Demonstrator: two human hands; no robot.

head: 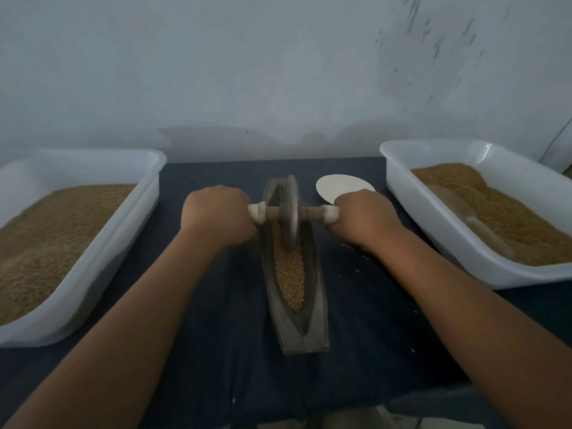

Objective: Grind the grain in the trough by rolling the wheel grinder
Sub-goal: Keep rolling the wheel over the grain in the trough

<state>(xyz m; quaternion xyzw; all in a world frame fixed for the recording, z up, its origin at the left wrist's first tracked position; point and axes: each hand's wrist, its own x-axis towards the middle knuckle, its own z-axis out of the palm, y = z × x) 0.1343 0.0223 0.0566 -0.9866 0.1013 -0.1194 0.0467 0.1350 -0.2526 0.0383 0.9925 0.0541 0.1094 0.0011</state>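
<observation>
The wheel was stood upright in the far half of the trough, its lower edge sunk in the grain. Its axle was gripped at both ends: the left hand was curled fully round the left end, the right hand round the right end, fingers closed tight. The trough was laid lengthwise on a dark cloth, between two white tubs. The left tub and the right tub were both part filled with grain; a scoop was half buried in the right one. A white disc was seen just beyond the right hand.
</observation>
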